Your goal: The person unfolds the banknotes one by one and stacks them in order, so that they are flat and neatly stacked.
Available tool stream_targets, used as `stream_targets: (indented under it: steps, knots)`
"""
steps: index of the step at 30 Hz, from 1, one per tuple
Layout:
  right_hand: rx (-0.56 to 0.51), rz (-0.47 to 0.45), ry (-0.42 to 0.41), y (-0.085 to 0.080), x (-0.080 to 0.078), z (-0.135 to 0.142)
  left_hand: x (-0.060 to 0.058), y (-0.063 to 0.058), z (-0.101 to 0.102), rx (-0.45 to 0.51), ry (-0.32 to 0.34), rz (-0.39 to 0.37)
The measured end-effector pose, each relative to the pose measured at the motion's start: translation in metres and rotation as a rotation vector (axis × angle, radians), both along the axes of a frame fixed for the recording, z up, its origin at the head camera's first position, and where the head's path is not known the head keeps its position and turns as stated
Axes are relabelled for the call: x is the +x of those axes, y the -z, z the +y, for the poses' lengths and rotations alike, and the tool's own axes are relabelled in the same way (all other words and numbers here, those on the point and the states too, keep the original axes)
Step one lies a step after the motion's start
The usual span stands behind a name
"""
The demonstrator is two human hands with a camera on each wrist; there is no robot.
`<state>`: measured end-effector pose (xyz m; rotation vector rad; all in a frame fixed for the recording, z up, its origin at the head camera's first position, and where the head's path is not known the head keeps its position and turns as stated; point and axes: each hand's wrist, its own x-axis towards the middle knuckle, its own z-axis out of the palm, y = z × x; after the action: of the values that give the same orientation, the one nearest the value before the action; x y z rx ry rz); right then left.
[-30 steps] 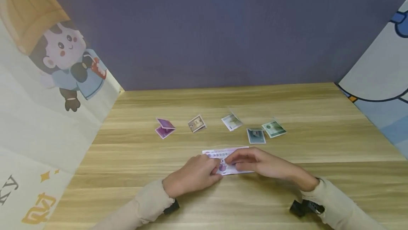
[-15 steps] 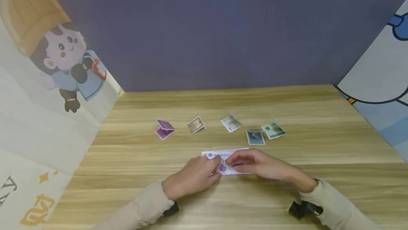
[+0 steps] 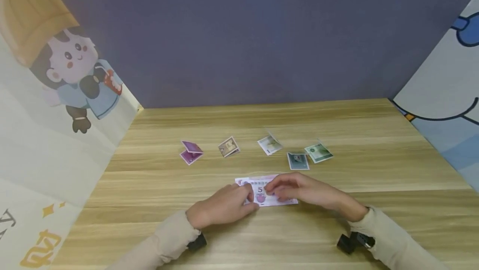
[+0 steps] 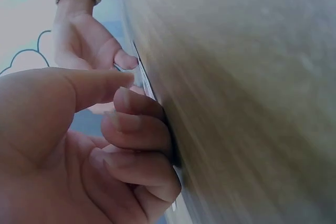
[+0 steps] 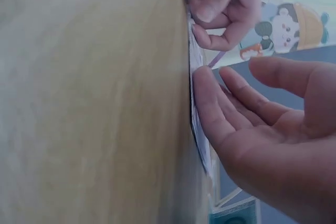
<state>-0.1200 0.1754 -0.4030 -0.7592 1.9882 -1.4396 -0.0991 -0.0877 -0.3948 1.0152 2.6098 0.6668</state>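
A pale purple banknote [image 3: 260, 199] printed with a 5 lies flat on the wooden table in the head view. My left hand [image 3: 224, 207] rests on its left part, fingers curled under and thumb stretched out along the near edge. In the left wrist view the curled fingers [image 4: 139, 124] press against the table side and grip nothing visible. Over the note's right part lies my right hand [image 3: 310, 190], its fingers loosely bent and fingertips touching the paper. The right wrist view shows the note edge-on beneath those relaxed fingers [image 5: 210, 103].
Several folded banknotes stand or lie beyond the hands: a purple one [image 3: 191, 153], a brown one [image 3: 229, 147], a pale green one [image 3: 269, 144], a blue-grey one [image 3: 298, 161] and a green one [image 3: 319, 152]. A dark wall [image 3: 262, 41] closes the table's [image 3: 168, 187] far side.
The left fingers have drawn back slightly to the left, baring more of the printed 5. The right hand stays almost in place. The folded banknotes lie as before.
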Motion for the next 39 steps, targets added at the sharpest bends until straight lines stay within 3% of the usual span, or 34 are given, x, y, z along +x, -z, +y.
stream_targets:
  steps: [7,19,25,28,33,39]
  knots:
    - [0.012,0.057,0.032,-0.001,0.004,-0.004,-0.001,0.001,0.0,0.014,-0.014,-0.027]
    - [0.027,0.119,0.229,-0.017,-0.003,0.007,0.004,0.001,0.001,-0.031,0.021,0.033]
    - [0.009,0.118,0.23,-0.024,-0.004,0.009,0.009,-0.007,0.002,-0.056,0.066,0.055]
    - [0.048,0.16,0.236,-0.023,-0.004,0.006,0.009,-0.012,0.001,-0.054,0.075,0.082]
    - [0.099,0.223,0.242,-0.021,-0.001,-0.001,0.003,-0.016,-0.001,-0.02,0.056,0.15]
    - [0.087,0.23,0.217,-0.02,0.004,-0.009,-0.009,-0.018,-0.007,0.031,0.026,0.149]
